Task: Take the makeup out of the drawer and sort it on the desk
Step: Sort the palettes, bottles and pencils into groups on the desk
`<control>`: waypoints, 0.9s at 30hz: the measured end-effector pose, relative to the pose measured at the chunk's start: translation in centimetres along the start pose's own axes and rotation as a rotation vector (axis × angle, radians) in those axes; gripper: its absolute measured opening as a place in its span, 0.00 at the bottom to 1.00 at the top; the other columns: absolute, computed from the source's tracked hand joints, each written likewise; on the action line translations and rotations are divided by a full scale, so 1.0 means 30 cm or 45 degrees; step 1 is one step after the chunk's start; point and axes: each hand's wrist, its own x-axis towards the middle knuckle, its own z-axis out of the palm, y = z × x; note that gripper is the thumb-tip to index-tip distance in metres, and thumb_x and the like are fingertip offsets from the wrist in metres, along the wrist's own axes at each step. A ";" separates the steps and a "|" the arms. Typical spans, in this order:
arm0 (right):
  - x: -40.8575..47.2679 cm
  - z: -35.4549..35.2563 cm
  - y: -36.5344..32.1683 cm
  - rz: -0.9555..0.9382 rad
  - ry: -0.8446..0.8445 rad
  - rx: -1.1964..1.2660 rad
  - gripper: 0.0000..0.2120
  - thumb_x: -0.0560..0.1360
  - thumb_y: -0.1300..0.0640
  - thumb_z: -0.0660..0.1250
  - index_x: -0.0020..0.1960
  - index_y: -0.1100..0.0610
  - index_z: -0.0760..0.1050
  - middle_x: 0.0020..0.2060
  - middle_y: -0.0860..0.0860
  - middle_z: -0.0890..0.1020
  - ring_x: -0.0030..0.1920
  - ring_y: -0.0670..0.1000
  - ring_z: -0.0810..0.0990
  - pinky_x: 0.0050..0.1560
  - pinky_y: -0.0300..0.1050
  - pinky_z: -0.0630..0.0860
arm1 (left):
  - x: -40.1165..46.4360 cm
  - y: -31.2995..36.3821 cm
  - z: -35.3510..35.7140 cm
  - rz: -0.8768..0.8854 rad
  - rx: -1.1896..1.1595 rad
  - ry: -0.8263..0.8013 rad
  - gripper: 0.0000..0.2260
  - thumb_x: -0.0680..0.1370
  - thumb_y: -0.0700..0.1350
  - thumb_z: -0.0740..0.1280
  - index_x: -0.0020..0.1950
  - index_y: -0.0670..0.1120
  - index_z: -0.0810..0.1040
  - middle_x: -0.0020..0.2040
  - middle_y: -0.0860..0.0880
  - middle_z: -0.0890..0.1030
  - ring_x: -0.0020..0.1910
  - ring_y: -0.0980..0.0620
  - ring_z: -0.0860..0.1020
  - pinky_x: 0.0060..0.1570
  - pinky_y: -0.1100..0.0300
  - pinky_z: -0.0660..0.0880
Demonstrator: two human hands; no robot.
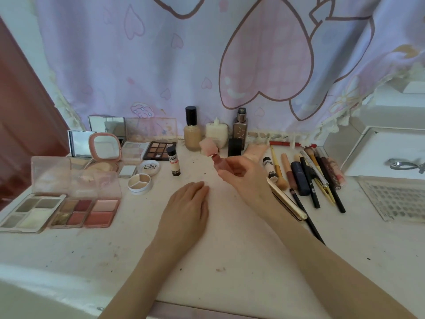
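Head view shows my right hand (245,173) up over the white, speckled counter (230,249). Its fingers (226,172) curl around one small pink lip gloss tube (215,157). The tube is smooth, with a blocky cap, and its long way tilts up and left. My left hand (188,203) lies flat, fingers straight, holding nothing. Three open palettes (62,212) sit left.
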 end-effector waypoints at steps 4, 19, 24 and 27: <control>0.086 0.069 -0.005 0.050 -0.083 -0.048 0.09 0.71 0.61 0.71 0.49 0.55 0.74 0.42 0.48 0.81 0.46 0.48 0.80 0.53 0.42 0.77 | -0.001 0.012 0.010 -0.046 0.169 -0.056 0.21 0.74 0.47 0.52 0.59 0.44 0.79 0.59 0.47 0.80 0.57 0.46 0.79 0.56 0.48 0.73; 0.142 0.145 0.034 0.102 -0.159 -0.242 0.14 0.69 0.61 0.73 0.53 0.59 0.76 0.45 0.48 0.80 0.48 0.45 0.79 0.49 0.35 0.73 | 0.005 0.009 0.006 -0.138 0.051 -0.150 0.36 0.69 0.54 0.34 0.73 0.49 0.62 0.74 0.53 0.63 0.74 0.53 0.58 0.72 0.58 0.49; 0.142 0.142 0.035 0.134 -0.164 -0.302 0.13 0.69 0.59 0.73 0.52 0.59 0.76 0.47 0.50 0.80 0.47 0.45 0.78 0.46 0.35 0.71 | 0.003 0.006 0.009 -0.151 0.022 -0.101 0.37 0.69 0.54 0.33 0.74 0.48 0.61 0.74 0.52 0.62 0.74 0.53 0.57 0.72 0.59 0.48; 0.134 0.140 0.031 0.124 -0.196 -0.342 0.16 0.70 0.59 0.72 0.56 0.59 0.76 0.50 0.50 0.80 0.49 0.46 0.78 0.50 0.38 0.71 | 0.002 0.013 0.003 -0.149 0.000 -0.104 0.34 0.71 0.53 0.35 0.73 0.48 0.63 0.73 0.52 0.63 0.74 0.53 0.58 0.72 0.59 0.48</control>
